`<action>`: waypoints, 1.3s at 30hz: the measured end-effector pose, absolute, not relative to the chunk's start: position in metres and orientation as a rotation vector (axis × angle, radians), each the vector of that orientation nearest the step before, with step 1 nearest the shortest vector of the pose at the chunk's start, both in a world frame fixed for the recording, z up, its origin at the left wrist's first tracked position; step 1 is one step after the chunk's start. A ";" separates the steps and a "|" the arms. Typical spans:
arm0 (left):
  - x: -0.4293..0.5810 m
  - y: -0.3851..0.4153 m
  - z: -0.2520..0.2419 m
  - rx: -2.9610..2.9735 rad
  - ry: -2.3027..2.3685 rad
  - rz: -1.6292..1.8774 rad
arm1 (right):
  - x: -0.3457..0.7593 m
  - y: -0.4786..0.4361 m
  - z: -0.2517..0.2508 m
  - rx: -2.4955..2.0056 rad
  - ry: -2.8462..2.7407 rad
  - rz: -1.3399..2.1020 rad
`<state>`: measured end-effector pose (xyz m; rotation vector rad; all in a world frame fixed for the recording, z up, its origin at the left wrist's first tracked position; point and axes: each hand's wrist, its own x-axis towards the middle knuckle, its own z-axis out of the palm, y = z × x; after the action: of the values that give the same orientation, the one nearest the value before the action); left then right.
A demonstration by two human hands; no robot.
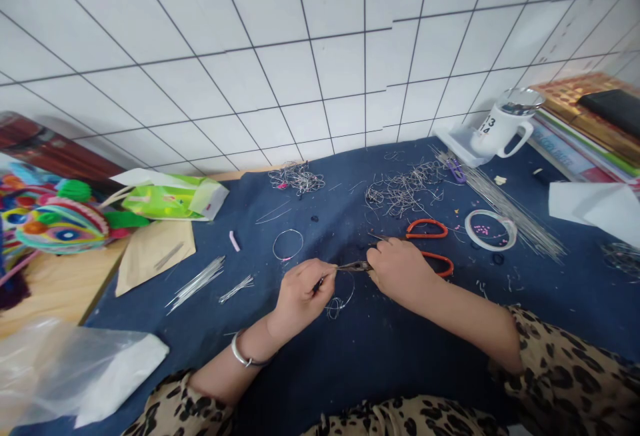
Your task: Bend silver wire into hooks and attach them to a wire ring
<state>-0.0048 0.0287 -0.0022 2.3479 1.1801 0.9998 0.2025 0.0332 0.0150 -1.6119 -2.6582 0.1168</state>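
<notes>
My left hand (304, 291) is closed in a pinch on a thin wire (353, 288), which curves down to a small tangled coil below. In my right hand (403, 269) is a pair of pliers (356, 266); their narrow jaws point left and meet the wire at my left fingertips. The handles are mostly hidden by my fist. Orange-handled scissors (427, 228) lie just behind my right hand, partly covered by it. Beyond my left hand, a round wire loop (275, 244) with a few pink beads rests on the blue cloth (310, 383).
Wire tangles (403, 189) and long straight wires (520, 213) lie at the back and right, near a round dish (467, 228) of pink beads. A white mug (505, 131) stands behind. Short wire bundles (197, 283), a paper envelope (135, 259) and a plastic bag (55, 363) are at left.
</notes>
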 end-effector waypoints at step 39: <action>-0.015 0.039 0.010 1.494 0.957 0.867 | 0.185 0.025 0.007 -1.263 -2.106 0.725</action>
<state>-0.0153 0.0386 0.0100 1.4936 0.9572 0.8672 0.1846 0.0253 0.0073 -1.2625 -2.1062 0.7255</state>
